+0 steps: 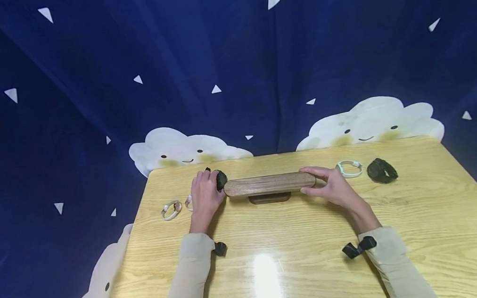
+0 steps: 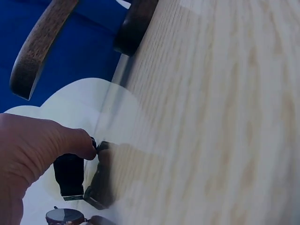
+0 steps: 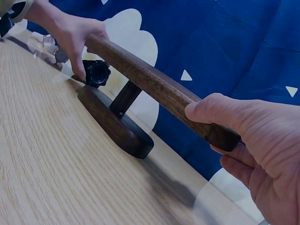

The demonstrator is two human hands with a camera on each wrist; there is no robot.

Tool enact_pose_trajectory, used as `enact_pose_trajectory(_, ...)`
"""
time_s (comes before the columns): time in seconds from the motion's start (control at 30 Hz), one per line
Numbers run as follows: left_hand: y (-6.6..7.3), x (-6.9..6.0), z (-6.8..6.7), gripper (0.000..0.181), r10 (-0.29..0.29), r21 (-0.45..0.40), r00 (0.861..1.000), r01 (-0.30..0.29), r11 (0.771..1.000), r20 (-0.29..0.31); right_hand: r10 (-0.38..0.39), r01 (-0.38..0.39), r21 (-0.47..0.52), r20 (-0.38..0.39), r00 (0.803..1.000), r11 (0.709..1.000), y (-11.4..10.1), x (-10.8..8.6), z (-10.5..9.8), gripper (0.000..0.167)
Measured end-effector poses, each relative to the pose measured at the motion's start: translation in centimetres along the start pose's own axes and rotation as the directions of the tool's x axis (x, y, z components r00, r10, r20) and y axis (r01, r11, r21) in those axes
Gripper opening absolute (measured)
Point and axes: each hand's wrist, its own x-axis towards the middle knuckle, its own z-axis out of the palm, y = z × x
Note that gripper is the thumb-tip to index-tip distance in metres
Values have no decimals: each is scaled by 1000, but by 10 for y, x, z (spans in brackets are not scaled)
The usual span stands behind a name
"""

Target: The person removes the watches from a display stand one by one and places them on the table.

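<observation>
A dark wooden T-shaped stand (image 1: 269,184) stands upright near the table's back edge, its long rounded bar above a small oval base (image 3: 112,124). My right hand (image 1: 335,188) grips the bar's right end; in the right wrist view the thumb lies on the bar's side and fingers are beneath. Beside the bar's left end, my left hand (image 1: 206,194) pinches a black watch (image 2: 70,173), which is low at the table surface. The left wrist view shows the thumb on its strap, with the other fingers largely hidden. The bar's left end (image 2: 40,51) appears above that hand.
A white-strapped watch (image 1: 171,210) lies left of my left hand, and another white watch (image 1: 189,202) is partly behind that hand. To the right are a mint-green watch (image 1: 349,168) and a black watch (image 1: 382,170). A blue curtain (image 1: 231,64) hangs behind the wooden table (image 1: 306,247).
</observation>
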Motion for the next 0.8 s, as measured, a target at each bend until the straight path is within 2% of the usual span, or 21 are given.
enact_pose_trajectory(0.23, -3, -2, -2, 55, -11, 26, 1000, 11, 1000, 20, -17, 17, -9, 3, 1000, 1000, 3, 6, 4, 57)
enact_pose_trajectory(0.53, -5, -3, -3, 60, -32, -4, 998, 32, 999, 45, -29, 30, -75, 20, 999, 997, 4, 12, 2, 59)
enact_pose_trajectory(0.63, -4, -7, -4, 61, -33, -35, 999, 34, 999, 27, -37, 39, -123, 18, 999, 992, 4, 10, 2, 61)
enact_pose_trajectory(0.8, 1, -21, -11, 54, -66, -151, 996, 55, 987, -65, -88, 75, -230, -46, 995, 970, 4, 2, -1, 61)
